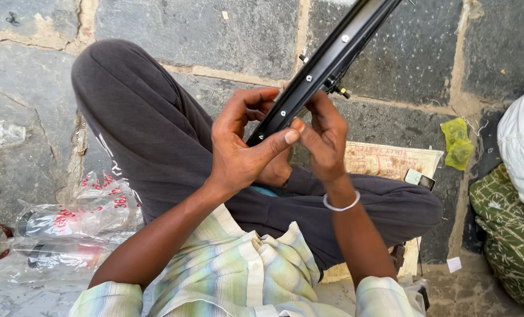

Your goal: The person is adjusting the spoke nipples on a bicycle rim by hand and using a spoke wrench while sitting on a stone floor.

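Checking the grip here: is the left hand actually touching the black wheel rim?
Touching. The head view shows the left hand with its thumb laid across the black wheel rim.

black wheel rim (326, 61), spoke holes, tilted diagonally

Left hand (244, 144) and right hand (323, 138) gripping a black wheel rim (323, 64) above crossed legs in dark trousers (156, 135), stone floor (226, 29), clear plastic bags (80, 223) at left, green patterned cloth (508, 235) at right
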